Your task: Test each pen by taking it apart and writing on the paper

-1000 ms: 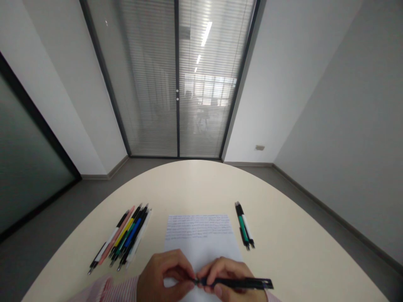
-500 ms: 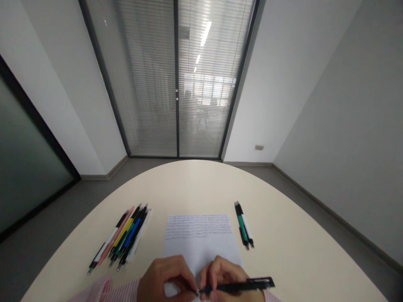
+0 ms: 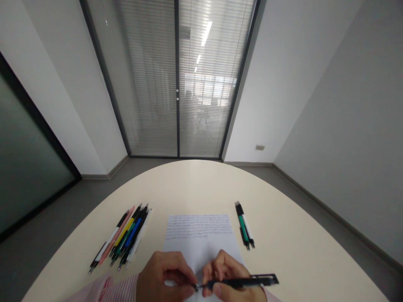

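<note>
Over the lower part of a sheet of paper [image 3: 201, 247] with handwritten lines, my two hands meet near the bottom edge. My right hand [image 3: 231, 277] is closed around a black pen [image 3: 245, 282], its clip end pointing right. A small dark tip piece [image 3: 195, 287] is pinched between the thumb and forefinger of my left hand [image 3: 168, 277]. A narrow gap shows between that piece and the pen's thin front end. Left of the paper lies a bundle of several coloured pens [image 3: 129, 235]; right of it lie two pens [image 3: 244, 226], one green and one white.
The round cream table [image 3: 195, 184] reaches away to a glass partition with blinds [image 3: 154, 105]. White walls stand on both sides, and a small socket plate [image 3: 260, 147] is low on the right wall.
The pen in my right hand has shifted slightly right, away from the small piece in my left hand. A thin bit of the pen's front end now shows between them.
</note>
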Demonstrator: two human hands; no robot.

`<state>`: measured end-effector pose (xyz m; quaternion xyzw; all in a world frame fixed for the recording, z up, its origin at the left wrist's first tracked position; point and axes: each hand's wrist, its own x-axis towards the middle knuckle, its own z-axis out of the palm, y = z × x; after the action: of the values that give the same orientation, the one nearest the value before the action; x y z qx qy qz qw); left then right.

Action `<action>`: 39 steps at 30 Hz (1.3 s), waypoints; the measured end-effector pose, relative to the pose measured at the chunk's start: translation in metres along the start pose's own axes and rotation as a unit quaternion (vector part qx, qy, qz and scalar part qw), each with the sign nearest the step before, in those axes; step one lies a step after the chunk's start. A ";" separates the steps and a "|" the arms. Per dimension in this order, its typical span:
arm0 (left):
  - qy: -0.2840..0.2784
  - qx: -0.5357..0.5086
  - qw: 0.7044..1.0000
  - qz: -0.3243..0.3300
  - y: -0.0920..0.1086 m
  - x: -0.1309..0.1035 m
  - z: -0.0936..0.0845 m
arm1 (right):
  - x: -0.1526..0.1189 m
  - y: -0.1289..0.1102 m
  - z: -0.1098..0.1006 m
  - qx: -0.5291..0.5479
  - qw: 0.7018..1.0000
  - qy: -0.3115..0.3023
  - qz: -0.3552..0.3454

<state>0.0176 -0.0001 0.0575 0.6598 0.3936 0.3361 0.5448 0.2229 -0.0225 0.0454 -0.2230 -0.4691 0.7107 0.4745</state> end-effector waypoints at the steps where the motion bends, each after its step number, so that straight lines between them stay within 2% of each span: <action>1: 0.003 0.000 1.000 0.003 0.000 0.001 -0.002 | 0.000 -0.002 -0.001 0.000 1.000 0.017 -0.003; 3: 0.030 0.042 0.998 0.048 -0.001 0.005 -0.008 | 0.001 -0.005 -0.003 0.005 0.998 0.060 -0.012; 5: 0.073 0.133 0.980 0.128 -0.003 0.009 -0.014 | 0.001 -0.006 -0.005 0.011 0.995 0.097 -0.021; 7: 0.102 0.226 0.949 0.196 -0.006 0.012 -0.019 | 0.002 -0.004 -0.007 0.006 0.994 0.105 -0.020; 9: 0.116 0.277 0.927 0.226 -0.012 0.014 -0.021 | 0.003 -0.001 -0.009 -0.001 0.995 0.095 -0.022; 17: 0.110 0.342 0.897 0.258 -0.029 0.016 -0.019 | 0.004 -0.001 -0.008 -0.026 0.996 0.085 -0.021; 21: 0.136 0.349 0.894 0.245 -0.025 0.016 -0.019 | 0.003 -0.003 -0.008 -0.033 0.995 0.091 -0.013; 24: 0.163 0.351 0.884 0.264 -0.016 0.011 -0.017 | 0.003 -0.003 -0.008 -0.026 0.995 0.093 -0.010; 29: 0.105 0.312 0.876 0.352 -0.004 0.001 -0.004 | 0.001 -0.002 -0.008 -0.008 0.997 0.074 0.001; 33: 0.079 0.287 0.887 0.352 -0.001 -0.003 0.002 | -0.001 -0.003 -0.005 0.009 0.999 0.038 0.027; 39: 0.084 0.277 0.888 0.358 -0.001 -0.005 0.004 | 0.001 -0.006 -0.005 0.016 0.999 0.009 0.049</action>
<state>0.0186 -0.0064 0.0556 0.8492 0.2523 0.4398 0.1472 0.2285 -0.0184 0.0483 -0.2448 -0.4421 0.7383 0.4466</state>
